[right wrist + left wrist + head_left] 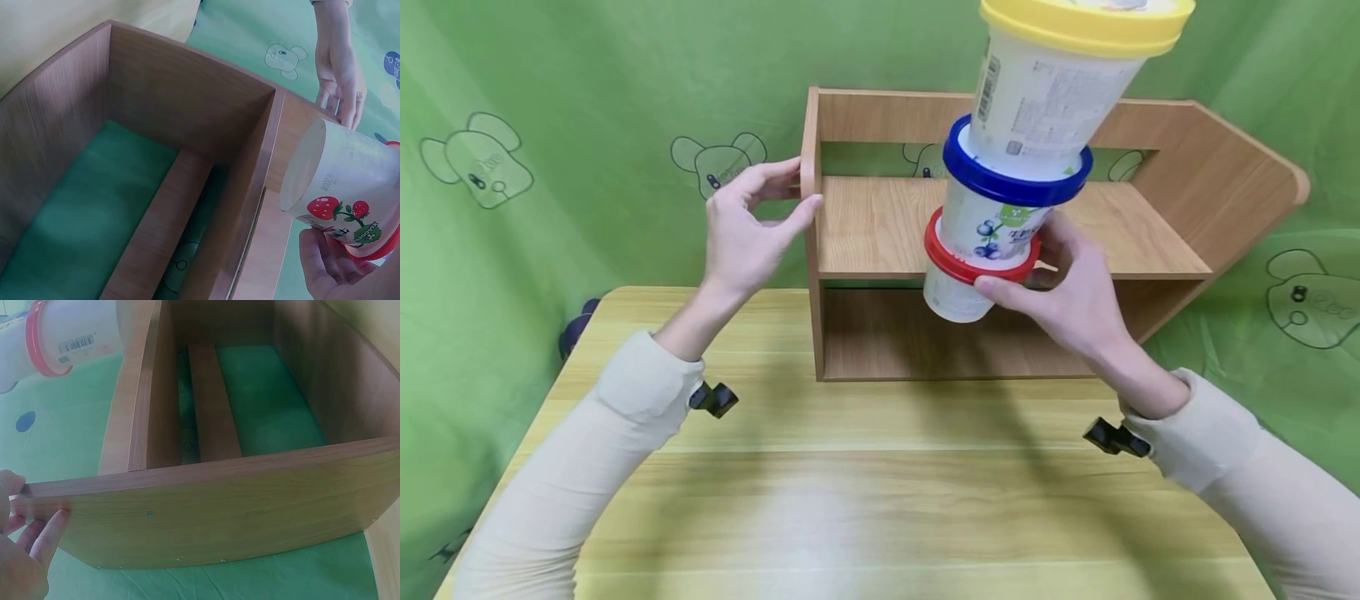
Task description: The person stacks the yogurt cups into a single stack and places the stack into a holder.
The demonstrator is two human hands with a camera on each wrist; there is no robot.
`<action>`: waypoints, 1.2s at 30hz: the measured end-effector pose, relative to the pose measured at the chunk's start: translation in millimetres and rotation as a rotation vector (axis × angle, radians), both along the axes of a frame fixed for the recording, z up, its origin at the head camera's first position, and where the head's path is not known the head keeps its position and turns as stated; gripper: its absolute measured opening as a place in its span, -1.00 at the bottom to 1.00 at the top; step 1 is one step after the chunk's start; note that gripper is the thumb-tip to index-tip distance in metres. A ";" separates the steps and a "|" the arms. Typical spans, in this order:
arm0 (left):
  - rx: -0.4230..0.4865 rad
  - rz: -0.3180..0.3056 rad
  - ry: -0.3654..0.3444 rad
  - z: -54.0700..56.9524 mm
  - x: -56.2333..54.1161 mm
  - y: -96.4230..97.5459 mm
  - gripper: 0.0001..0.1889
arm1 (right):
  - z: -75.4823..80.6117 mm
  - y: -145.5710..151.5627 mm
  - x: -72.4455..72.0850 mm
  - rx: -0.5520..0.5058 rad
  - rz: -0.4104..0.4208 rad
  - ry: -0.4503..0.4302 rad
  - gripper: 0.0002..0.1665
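Note:
In the head view my left hand (748, 233) pinches the upper left side panel of a wooden shelf (876, 221), its thumb inside and its fingers outside. My right hand (1078, 296) holds a stack of three tubs in the air before the shelf, gripping near the lowest rim. At the bottom is a red-rimmed tub (955, 297); strawberries are printed on this tub (356, 184) in the right wrist view. A blue-rimmed tub (962, 208) with blueberries stands in the middle. On top, a yellow-rimmed tub (1052, 104) is partly cut off by the frame.
The two-level shelf stands at the back of a light wooden table (820, 492), its right side panel (1225, 175) angled outward. A green curtain (610, 125) with animal-head drawings hangs behind and at both sides. Each sleeve cuff carries a small black device (715, 400).

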State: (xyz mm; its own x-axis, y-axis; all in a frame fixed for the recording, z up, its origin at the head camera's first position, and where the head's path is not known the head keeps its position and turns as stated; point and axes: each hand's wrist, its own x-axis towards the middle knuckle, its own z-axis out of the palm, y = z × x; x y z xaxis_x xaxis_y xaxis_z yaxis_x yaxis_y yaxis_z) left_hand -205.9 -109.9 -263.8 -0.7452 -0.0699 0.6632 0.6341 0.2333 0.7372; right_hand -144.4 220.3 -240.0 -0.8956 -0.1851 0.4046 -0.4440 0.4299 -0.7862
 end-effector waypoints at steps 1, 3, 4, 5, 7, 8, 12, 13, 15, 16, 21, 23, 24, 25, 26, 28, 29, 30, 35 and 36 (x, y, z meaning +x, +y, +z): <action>0.001 0.000 0.001 0.1 0.1 0.0 -0.58 | 1.6 0.1 -1.2 -0.001 -0.002 -0.002 -0.27; 0.002 -0.003 -0.005 0.3 0.2 0.0 -0.58 | 4.3 0.5 -3.5 -0.005 -0.008 -0.005 -0.26; 0.001 -0.003 -0.008 0.3 0.3 0.0 -0.58 | 5.5 0.7 -4.4 -0.006 -0.013 -0.006 -0.26; 0.002 -0.004 -0.012 0.4 0.4 0.0 -0.58 | 6.6 0.9 -5.3 -0.007 -0.018 -0.008 -0.26; 0.004 -0.003 -0.023 0.2 0.6 -0.1 -0.58 | 8.8 0.9 -7.7 -0.014 -0.018 -0.005 -0.26; 0.004 -0.003 -0.026 0.2 0.6 -0.2 -0.58 | 9.8 1.0 -9.0 -0.019 -0.016 -0.003 -0.26; 0.006 -0.004 -0.030 0.5 0.7 -0.8 -0.58 | 13.3 1.8 -15.0 -0.020 -0.013 0.022 -0.28; 0.007 -0.006 -0.031 0.8 0.6 -0.9 -0.58 | 14.2 2.3 -16.4 -0.019 -0.017 0.025 -0.29; 0.008 -0.011 -0.034 1.3 0.3 -1.0 -0.58 | 16.0 3.2 -19.5 -0.015 -0.028 0.030 -0.30; 0.009 -0.012 -0.034 1.5 0.3 -1.0 -0.58 | 17.0 3.5 -21.2 -0.013 -0.033 0.031 -0.30; 0.008 -0.013 -0.037 2.4 0.0 -1.4 -0.59 | 19.6 4.4 -30.4 0.024 -0.069 0.042 -0.28; 0.008 -0.013 -0.035 2.4 0.1 -1.5 -0.59 | 19.4 4.5 -34.2 0.037 -0.087 0.040 -0.26; 0.008 -0.013 -0.035 2.3 0.0 -1.5 -0.59 | 19.1 4.6 -36.0 0.042 -0.094 0.037 -0.25; 0.008 -0.013 -0.034 2.3 0.1 -1.5 -0.59 | 18.7 4.6 -37.8 0.044 -0.099 0.034 -0.24; 0.007 -0.014 -0.035 2.2 0.2 -1.6 -0.59 | 18.3 4.5 -39.6 0.043 -0.102 0.031 -0.24; 0.008 -0.013 -0.040 2.1 0.5 -1.7 -0.59 | 17.3 4.4 -42.7 0.042 -0.106 0.027 -0.23; 0.008 -0.012 -0.043 2.1 0.6 -1.8 -0.59 | 16.8 4.4 -44.2 0.040 -0.109 0.028 -0.23; 0.007 -0.011 -0.046 2.1 0.7 -1.9 -0.59 | 16.1 4.5 -45.4 0.038 -0.110 0.026 -0.23; 0.005 -0.010 -0.050 1.8 0.9 -2.0 -0.58 | 12.4 4.5 -51.3 0.034 -0.123 0.022 -0.22; 0.004 -0.010 -0.048 1.7 0.8 -2.0 -0.58 | 11.6 4.2 -52.4 0.033 -0.126 0.019 -0.21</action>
